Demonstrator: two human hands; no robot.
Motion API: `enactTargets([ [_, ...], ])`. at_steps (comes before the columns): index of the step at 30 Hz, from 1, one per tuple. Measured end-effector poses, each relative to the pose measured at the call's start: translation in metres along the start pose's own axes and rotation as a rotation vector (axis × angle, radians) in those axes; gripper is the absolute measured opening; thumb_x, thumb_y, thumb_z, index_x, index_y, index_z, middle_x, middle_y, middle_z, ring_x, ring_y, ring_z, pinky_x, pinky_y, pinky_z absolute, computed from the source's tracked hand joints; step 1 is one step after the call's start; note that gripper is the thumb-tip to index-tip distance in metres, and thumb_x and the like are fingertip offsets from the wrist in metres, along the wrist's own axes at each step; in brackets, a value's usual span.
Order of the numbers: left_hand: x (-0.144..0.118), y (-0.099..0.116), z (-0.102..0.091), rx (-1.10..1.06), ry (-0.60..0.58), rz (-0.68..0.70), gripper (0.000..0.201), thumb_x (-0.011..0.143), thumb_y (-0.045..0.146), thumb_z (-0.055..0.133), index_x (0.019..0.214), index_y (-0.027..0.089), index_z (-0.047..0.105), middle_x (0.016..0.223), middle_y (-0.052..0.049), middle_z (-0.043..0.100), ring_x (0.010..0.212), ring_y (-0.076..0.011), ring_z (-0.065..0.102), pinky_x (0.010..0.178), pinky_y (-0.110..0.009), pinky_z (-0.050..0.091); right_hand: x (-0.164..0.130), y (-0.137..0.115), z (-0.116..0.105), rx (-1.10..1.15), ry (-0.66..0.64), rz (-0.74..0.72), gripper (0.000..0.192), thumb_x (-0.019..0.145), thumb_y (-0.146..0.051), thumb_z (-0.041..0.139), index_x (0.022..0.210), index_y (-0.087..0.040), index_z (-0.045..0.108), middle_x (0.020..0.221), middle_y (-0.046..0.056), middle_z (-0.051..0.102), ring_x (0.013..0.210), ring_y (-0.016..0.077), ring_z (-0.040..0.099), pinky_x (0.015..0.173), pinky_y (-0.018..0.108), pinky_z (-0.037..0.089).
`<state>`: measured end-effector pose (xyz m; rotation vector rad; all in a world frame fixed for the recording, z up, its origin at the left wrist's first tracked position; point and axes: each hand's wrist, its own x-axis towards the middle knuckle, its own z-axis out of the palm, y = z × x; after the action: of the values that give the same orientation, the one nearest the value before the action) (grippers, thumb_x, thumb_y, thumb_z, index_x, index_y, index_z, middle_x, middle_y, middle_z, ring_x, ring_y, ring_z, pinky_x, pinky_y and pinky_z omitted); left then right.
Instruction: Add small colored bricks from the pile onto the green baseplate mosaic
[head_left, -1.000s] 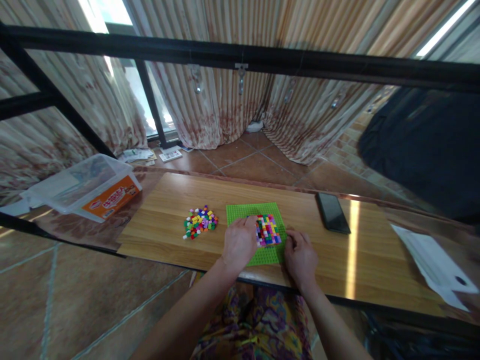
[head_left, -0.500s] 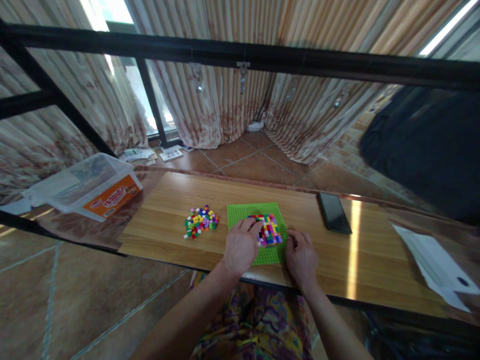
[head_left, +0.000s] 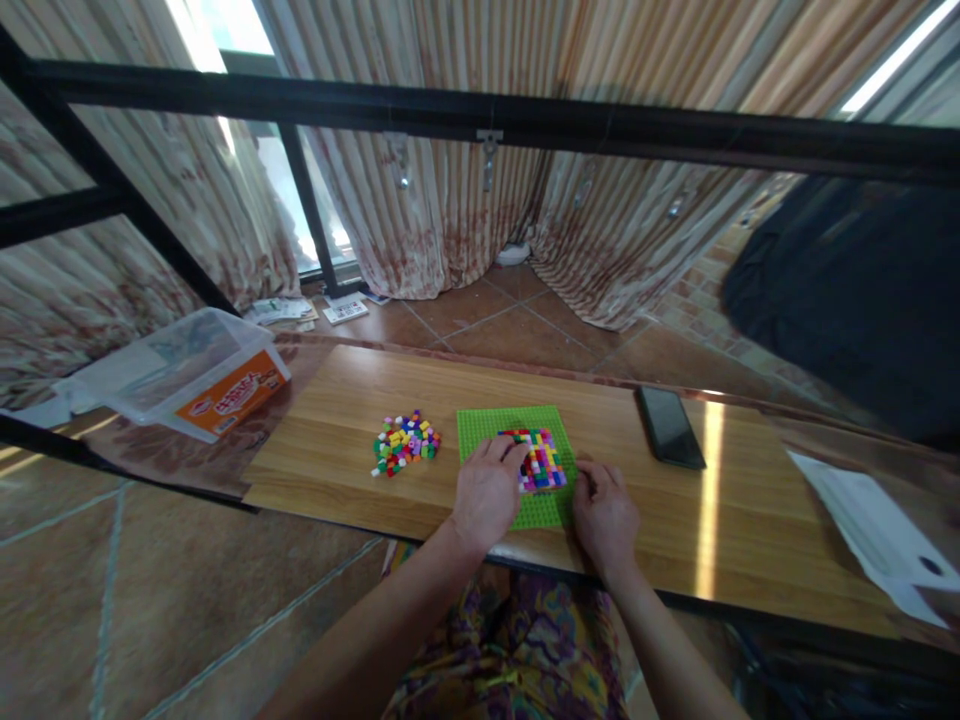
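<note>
A green studded baseplate [head_left: 476, 424] lies on the wooden board, with a dense patch of small multicoloured bricks [head_left: 547, 465] on its middle. My left hand [head_left: 489, 490] reaches over the left side of this patch. Its fingers are bent together and down onto the bricks; whatever is between the fingertips is hidden. At the plate's right edge rests my right hand [head_left: 606, 510], fingers curled, thumb and forefinger closed on the edge. Left of the plate is a loose pile of small coloured bricks [head_left: 406, 443].
A black phone [head_left: 670, 427] lies right of the plate, and a white sheet [head_left: 874, 520] farther right. At the left stands a clear plastic tub [head_left: 210, 372] with an orange label. Black metal bars [head_left: 450, 106] cross in front of striped curtains [head_left: 465, 220].
The whole view has shifted very slightly. Both hands keep nearly the same place and pose at the baseplate.
</note>
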<state>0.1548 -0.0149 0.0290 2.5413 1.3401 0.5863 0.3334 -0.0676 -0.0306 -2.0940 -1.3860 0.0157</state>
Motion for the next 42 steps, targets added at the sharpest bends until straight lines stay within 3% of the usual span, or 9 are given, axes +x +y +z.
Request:
enactTargets([
  [5, -0.005, -0.001, 0.003, -0.072, 0.034, 0.006, 0.036, 0.088, 0.014, 0.043, 0.122, 0.022, 0.054, 0.117, -0.005, 0.057, 0.104, -0.0201, 0.054, 0.092, -0.035, 0.048, 0.001, 0.002, 0.001, 0.009, 0.005, -0.032, 0.029, 0.086, -0.027, 0.04, 0.098, -0.018, 0.064, 0.099, 0.007, 0.062, 0.084, 0.0165, 0.057, 0.069, 0.027, 0.038],
  [10, -0.019, -0.006, 0.008, -0.2, 0.144, -0.019, 0.036, 0.09, 0.015, 0.04, 0.124, 0.021, 0.052, 0.12, -0.007, 0.056, 0.111, -0.0175, 0.053, 0.098, -0.033, 0.046, 0.001, 0.002, 0.0, -0.004, 0.001, -0.036, 0.029, 0.086, -0.028, 0.04, 0.097, -0.017, 0.064, 0.1, 0.007, 0.062, 0.083, 0.0165, 0.057, 0.069, 0.027, 0.038],
  [16, -0.037, -0.039, 0.008, -0.227, 0.264, -0.182, 0.025, 0.087, 0.015, 0.045, 0.107, 0.019, 0.06, 0.104, -0.007, 0.062, 0.1, -0.0175, 0.058, 0.092, -0.032, 0.049, 0.0, 0.002, -0.001, 0.008, 0.011, -0.047, 0.028, 0.086, -0.027, 0.041, 0.098, -0.017, 0.064, 0.099, 0.008, 0.062, 0.084, 0.017, 0.056, 0.07, 0.028, 0.039],
  [24, -0.047, -0.078, 0.001, -0.089, 0.337, -0.318, 0.019, 0.085, 0.017, 0.048, 0.097, 0.019, 0.062, 0.101, -0.007, 0.063, 0.097, -0.0204, 0.058, 0.091, -0.035, 0.048, 0.0, 0.002, -0.001, -0.016, 0.001, -0.033, 0.028, 0.085, -0.028, 0.041, 0.098, -0.018, 0.064, 0.1, 0.007, 0.062, 0.083, 0.0164, 0.056, 0.069, 0.027, 0.038],
  [42, -0.042, -0.087, 0.005, 0.071, 0.309, -0.329, 0.016, 0.085, 0.021, 0.048, 0.092, 0.019, 0.062, 0.102, -0.009, 0.06, 0.097, -0.0238, 0.056, 0.089, -0.038, 0.047, 0.0, 0.001, -0.001, -0.002, 0.004, -0.038, 0.028, 0.085, -0.027, 0.041, 0.098, -0.018, 0.065, 0.099, 0.008, 0.062, 0.083, 0.0163, 0.056, 0.07, 0.027, 0.039],
])
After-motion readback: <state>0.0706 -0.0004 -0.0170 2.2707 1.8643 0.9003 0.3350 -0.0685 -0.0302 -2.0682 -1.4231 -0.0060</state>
